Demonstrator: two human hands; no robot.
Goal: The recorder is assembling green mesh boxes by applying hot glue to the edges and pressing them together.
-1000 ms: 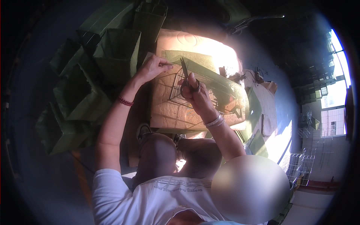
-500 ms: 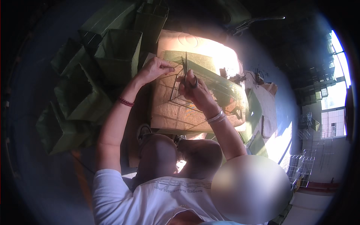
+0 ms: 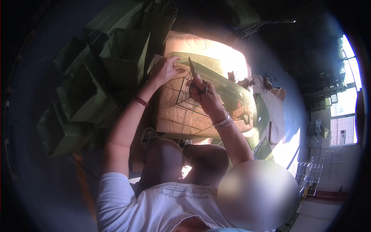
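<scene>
Left hand (image 3: pixel 168 69) has spread its fingers beside the wire frame (image 3: pixel 183 90); my right hand (image 3: pixel 208 98) grips scissors (image 3: pixel 191 67) over it. Green cloth (image 3: pixel 207 63) lies along the frame's far side; left slack, it could slip, and I'd snip crooked.

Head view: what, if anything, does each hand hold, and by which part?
Right hand: scissors, by the handle loops. Left hand, near the green mesh: cannot tell whether it grips anything.
</scene>
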